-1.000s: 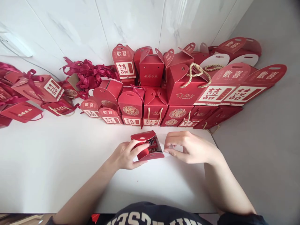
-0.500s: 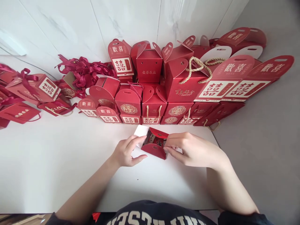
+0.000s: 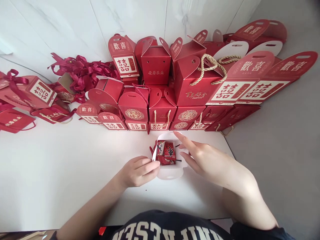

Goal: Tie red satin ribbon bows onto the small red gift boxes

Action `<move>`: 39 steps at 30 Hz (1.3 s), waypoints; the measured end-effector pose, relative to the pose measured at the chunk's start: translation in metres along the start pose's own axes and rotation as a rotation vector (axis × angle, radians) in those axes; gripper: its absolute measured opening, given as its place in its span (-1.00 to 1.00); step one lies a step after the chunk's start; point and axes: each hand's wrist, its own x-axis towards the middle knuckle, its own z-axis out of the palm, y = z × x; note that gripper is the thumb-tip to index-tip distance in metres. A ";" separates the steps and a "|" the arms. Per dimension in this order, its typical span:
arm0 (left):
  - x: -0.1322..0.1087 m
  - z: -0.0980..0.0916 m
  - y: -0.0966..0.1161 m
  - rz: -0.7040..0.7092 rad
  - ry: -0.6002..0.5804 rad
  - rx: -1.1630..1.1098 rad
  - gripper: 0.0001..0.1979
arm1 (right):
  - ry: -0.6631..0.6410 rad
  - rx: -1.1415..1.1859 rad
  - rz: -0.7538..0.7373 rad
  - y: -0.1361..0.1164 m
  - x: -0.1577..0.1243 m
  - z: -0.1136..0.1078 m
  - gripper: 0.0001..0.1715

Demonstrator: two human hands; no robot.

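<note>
A small gift box [image 3: 170,173] stands on the table with its top flaps spread outward, white insides showing. Red printed packets [image 3: 170,151] lie inside it, and dark cord ends poke in at its right side. My left hand [image 3: 141,170] pinches the box's left flap between thumb and fingers. On the other side, my right hand [image 3: 200,155] has its fingers apart, the index finger reaching to the back flap and the others beside the right flap. A bit of dark red cord [image 3: 151,150] sticks out at the box's left.
Red gift boxes [image 3: 155,71] stand stacked along the tiled wall [image 3: 135,20]. Dark red ribbons [image 3: 82,71] are heaped left of them, with more ribboned boxes [image 3: 25,91] at the far left. A grey wall [image 3: 280,133] bounds the white table [image 3: 62,160] on the right.
The box's red flaps, folded inward before, now lie spread outward, showing the packets. My left hand has moved right onto the left flap; my right index finger has stretched toward the back flap.
</note>
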 end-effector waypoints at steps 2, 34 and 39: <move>0.001 0.002 0.000 -0.028 0.045 -0.010 -0.77 | 0.005 0.035 -0.015 0.000 0.002 -0.002 -0.29; -0.016 0.015 -0.017 -0.461 -0.119 -0.064 -0.50 | 0.316 0.328 -0.205 0.031 0.049 0.078 -0.46; -0.013 -0.053 -0.087 -0.469 0.236 0.418 -0.58 | 0.325 0.239 -0.259 0.023 0.040 0.066 -0.53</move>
